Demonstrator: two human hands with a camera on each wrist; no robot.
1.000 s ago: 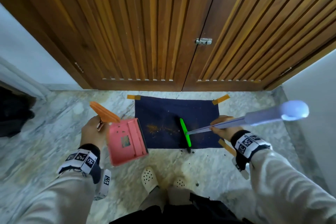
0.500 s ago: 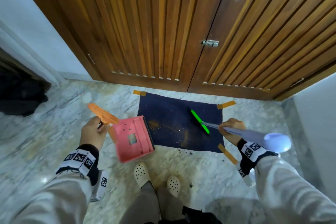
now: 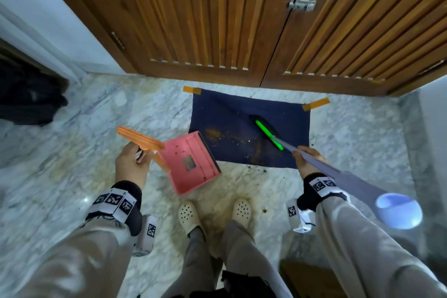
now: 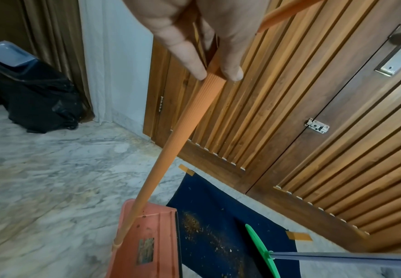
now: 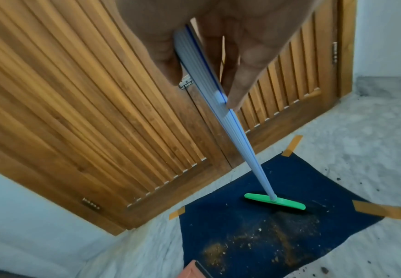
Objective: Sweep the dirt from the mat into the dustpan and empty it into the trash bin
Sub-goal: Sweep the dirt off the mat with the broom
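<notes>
A dark blue mat [image 3: 232,113] lies taped to the marble floor before the wooden doors, with brown dirt [image 3: 214,133] strewn over its near half. My left hand [image 3: 130,164] grips the orange handle [image 4: 189,120] of a pink dustpan [image 3: 191,163], whose black lip sits at the mat's left edge. My right hand [image 3: 307,159] grips the pale blue broom handle [image 5: 220,105]. The green broom head [image 3: 268,134] rests on the mat's right half, beyond the dirt. A trash bin [image 4: 27,94] lined with a black bag stands far left by the curtain.
Slatted wooden double doors [image 3: 242,19] close off the space behind the mat. Orange tape strips [image 3: 315,103] hold the mat's corners. Dirt specks [image 3: 256,169] lie on the marble floor [image 3: 72,152] near the mat's front edge. My feet in white clogs [image 3: 188,215] stand just behind.
The broom head has lifted from the mat's front middle and moved back and right, turning diagonal. The dustpan has shifted slightly right to the mat's left edge. The head view tilted down.
</notes>
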